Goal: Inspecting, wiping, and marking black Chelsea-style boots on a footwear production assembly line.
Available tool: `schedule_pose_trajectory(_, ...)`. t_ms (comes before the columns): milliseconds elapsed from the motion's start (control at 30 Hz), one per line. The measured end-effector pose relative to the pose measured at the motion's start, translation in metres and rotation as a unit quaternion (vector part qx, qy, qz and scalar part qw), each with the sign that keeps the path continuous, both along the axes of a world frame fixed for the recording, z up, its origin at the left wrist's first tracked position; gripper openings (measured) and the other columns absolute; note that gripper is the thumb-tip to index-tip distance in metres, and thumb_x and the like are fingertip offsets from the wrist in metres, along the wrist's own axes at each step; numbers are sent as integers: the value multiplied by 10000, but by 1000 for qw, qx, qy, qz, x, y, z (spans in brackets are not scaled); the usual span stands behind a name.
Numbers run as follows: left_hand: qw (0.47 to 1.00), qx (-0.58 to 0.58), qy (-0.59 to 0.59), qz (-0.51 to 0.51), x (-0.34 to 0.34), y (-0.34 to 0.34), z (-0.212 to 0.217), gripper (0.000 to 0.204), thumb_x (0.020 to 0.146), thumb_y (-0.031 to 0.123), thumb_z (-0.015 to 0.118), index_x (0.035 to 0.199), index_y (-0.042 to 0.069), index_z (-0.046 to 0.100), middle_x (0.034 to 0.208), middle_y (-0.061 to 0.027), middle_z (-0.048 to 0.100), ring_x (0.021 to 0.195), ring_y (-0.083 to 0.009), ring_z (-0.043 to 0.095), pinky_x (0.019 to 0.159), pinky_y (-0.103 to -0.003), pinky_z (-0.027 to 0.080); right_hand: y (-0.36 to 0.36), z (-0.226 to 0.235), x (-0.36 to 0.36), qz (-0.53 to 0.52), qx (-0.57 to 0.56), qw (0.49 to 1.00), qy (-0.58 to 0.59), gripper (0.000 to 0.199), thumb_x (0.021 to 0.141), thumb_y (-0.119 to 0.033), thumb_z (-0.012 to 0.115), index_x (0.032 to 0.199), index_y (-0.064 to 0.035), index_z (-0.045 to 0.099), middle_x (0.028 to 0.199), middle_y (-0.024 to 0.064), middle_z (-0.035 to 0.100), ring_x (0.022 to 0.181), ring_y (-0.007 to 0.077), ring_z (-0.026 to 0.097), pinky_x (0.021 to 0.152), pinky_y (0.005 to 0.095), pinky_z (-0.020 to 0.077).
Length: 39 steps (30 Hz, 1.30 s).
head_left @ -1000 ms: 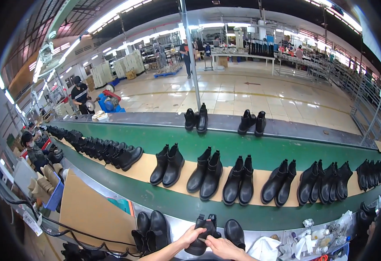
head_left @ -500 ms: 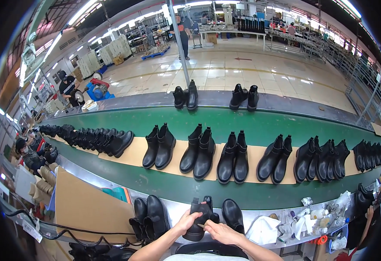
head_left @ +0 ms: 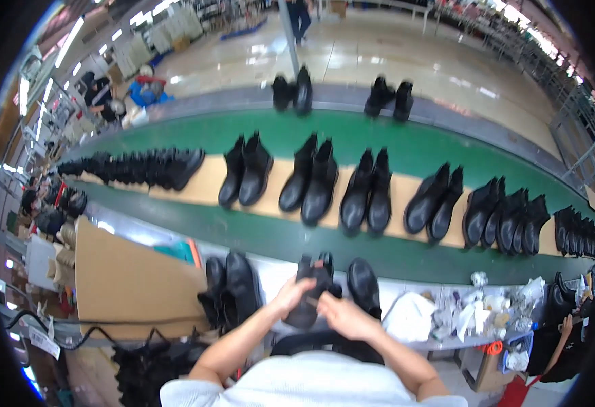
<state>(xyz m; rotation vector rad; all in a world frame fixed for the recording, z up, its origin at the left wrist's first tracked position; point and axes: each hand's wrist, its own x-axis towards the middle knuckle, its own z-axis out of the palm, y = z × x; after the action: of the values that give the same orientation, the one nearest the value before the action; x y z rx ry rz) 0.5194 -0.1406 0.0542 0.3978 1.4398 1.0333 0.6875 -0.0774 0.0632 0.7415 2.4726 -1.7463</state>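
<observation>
My left hand (head_left: 290,297) is closed around a black ankle boot (head_left: 303,316), its thumb on the upper, above the near side of the bench. In my right hand (head_left: 345,317) the fingers are pinched around a thin light-brown stick (head_left: 312,300), whose tip points at the side of the boot. The picture is blurred, so whether the tip touches the leather is unclear. A second black boot (head_left: 364,285) lies on the bench just right of my hands. To their left, a pair of black boots (head_left: 233,288) rests on the same metal bench.
Beyond the bench runs a green conveyor (head_left: 256,234) with pairs of black boots on tan cardboard (head_left: 396,207). A cardboard sheet (head_left: 134,285) stands at left. White cloth (head_left: 409,315) and plastic bottles clutter the right side, near another person's arm (head_left: 561,346).
The view has tipped downward, so the conveyor and boots sit higher and more of my shirt shows. Both hands keep their hold, the stick still at the boot's side.
</observation>
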Motion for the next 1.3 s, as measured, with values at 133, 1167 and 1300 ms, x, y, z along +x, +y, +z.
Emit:
schedule_pose_trajectory(133, 996, 47, -73, -10, -12, 6, 10, 522, 824, 139, 480, 1339, 119, 393, 1015, -112, 596, 806, -192, 614, 711, -320, 517, 2, -1, 5, -22, -133, 990, 35, 328, 976, -322, 311, 956, -58, 505, 554, 29, 486, 534, 126, 495, 531, 280, 394)
schedule_pose_trajectory(1167, 870, 261, 360, -212, -8, -69, -67, 776, 797, 139, 653, 1413, 47, 190, 1457, -192, 195, 1346, -289, 228, 1081, -328, 208, 81, -102, 221, -534, 254, 780, -204, 226, 793, -70, 479, 965, 38, 577, 845, 259, 590, 843, 408, 572, 763, 478, 449)
schedule_pose_trajectory(1300, 930, 42, 167, -324, -60, -92, -53, 579, 813, 74, 582, 1347, 44, 362, 1281, -173, 476, 1202, -225, 446, 1005, -317, 338, 86, -160, 223, -555, 267, 758, -214, 259, 779, -100, 543, 978, 62, 577, 970, 284, 543, 926, 425, 525, 815, 481, 431)
